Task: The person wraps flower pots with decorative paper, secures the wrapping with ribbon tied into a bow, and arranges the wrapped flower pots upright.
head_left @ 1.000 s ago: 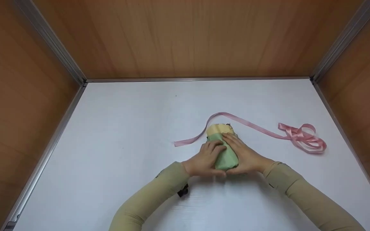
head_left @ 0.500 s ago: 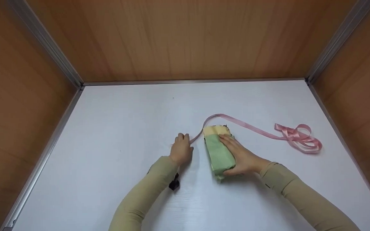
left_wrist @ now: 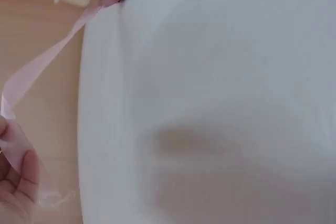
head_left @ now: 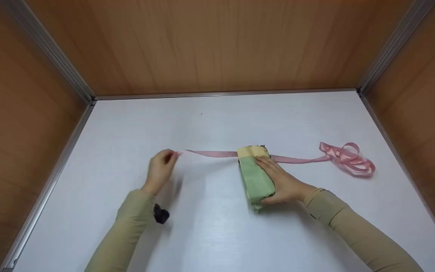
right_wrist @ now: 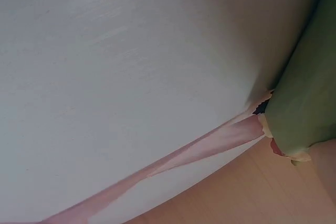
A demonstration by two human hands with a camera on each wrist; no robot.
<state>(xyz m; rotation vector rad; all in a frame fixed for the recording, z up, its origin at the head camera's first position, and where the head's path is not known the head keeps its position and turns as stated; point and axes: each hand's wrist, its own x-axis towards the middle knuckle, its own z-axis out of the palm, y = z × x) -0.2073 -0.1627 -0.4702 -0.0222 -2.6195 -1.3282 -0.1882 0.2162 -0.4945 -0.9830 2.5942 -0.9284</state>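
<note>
My left hand (head_left: 160, 170) pinches the end of a pink satin ribbon (head_left: 213, 153) above the table's left-middle; the pinch shows at the edge of the left wrist view, with the ribbon (left_wrist: 44, 61) stretching toward the package. An oblong package wrapped in green and yellow (head_left: 256, 177) lies on the table, the ribbon passing under its far end. Over the package's right side rests my right hand (head_left: 285, 185), fingers extended on top and thumb at the near corner. In the right wrist view the ribbon (right_wrist: 210, 145) meets the package's end (right_wrist: 310, 87); the right hand is out of sight there.
A loose, looped heap of the same ribbon (head_left: 349, 158) lies at the right on the white table (head_left: 210, 234). Brown wood-grain panels (head_left: 217, 49) with metal edging close off the back and both sides. A small black object (head_left: 161, 214) is at my left wrist.
My left hand has left the package, taken the ribbon's free end and pulled it leftward. The ribbon's curve beyond the package has straightened and now runs under it. The right hand stays on the package.
</note>
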